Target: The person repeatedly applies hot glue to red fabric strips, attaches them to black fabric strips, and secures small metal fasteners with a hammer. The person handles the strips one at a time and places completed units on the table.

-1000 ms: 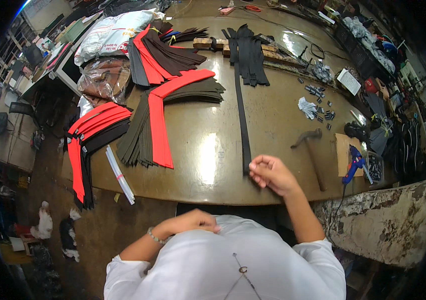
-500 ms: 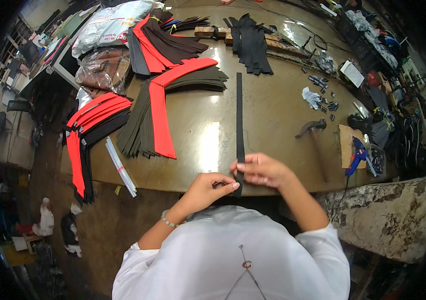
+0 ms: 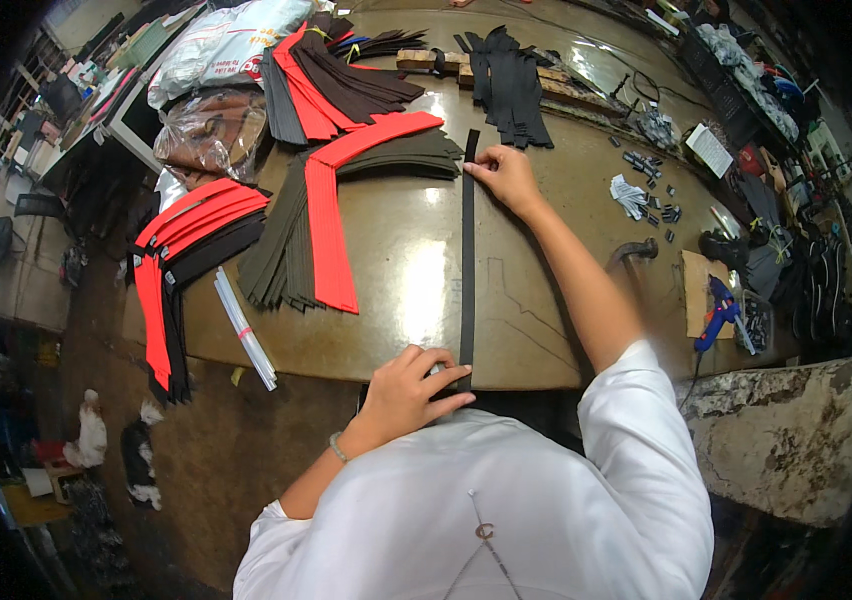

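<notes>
A long narrow black strip [image 3: 467,260] lies straight across the brown worktable [image 3: 546,300], running from the near edge to the far middle. My left hand [image 3: 414,385] presses its near end down at the table's front edge. Reaching far forward, my right hand [image 3: 506,175] rests its fingers on the strip's far end. Both hands hold the strip flat and stretched between them.
Left of the strip lie fans of dark and red strips [image 3: 321,210], with more red and black ones [image 3: 181,260] hanging over the left edge. A pile of black strips [image 3: 511,85] sits at the back. A hammer [image 3: 631,252], a glue gun [image 3: 716,315] and small metal parts [image 3: 646,190] lie to the right.
My right hand has slid from the strip's near end up to its far end. My left hand came up from my lap and now pins the near end.
</notes>
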Available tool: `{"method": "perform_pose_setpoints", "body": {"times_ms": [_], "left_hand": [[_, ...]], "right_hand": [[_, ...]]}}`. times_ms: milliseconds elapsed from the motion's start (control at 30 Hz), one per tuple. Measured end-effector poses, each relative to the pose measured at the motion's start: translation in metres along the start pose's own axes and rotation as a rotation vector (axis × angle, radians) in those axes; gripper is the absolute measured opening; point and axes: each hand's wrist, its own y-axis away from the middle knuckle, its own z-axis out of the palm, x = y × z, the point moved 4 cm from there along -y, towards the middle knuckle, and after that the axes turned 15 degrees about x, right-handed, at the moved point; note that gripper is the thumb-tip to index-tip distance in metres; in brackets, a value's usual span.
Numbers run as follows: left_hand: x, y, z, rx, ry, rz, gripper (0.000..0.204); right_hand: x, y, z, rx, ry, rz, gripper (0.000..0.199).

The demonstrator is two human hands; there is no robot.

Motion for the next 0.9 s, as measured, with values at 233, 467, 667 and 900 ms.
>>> {"method": "perform_pose_setpoints", "body": {"times_ms": [233,467,667,900], "left_hand": [[-0.002,-0.003,-0.001,0.012,-0.018,-0.036,0.032],[-0.007,-0.004,-0.002,-0.003,0.028,-0.099,0.03],[-0.008,-0.003,0.0,-0.003,0.023,-0.111,0.031],[-0.008,-0.004,0.0,-0.034,0.015,-0.138,0.031]], "right_hand": [[-0.057,0.066,-0.093,-0.014,-0.1,0.198,0.049],[0.023,0.255,-0.34,1.152,0.631,0.6,0.049],[0.112,0.233,-0.367,0.811,0.386,0.348,0.049],[-0.019,0.162,-0.257,0.328,-0.171,0.529,0.035]]}}
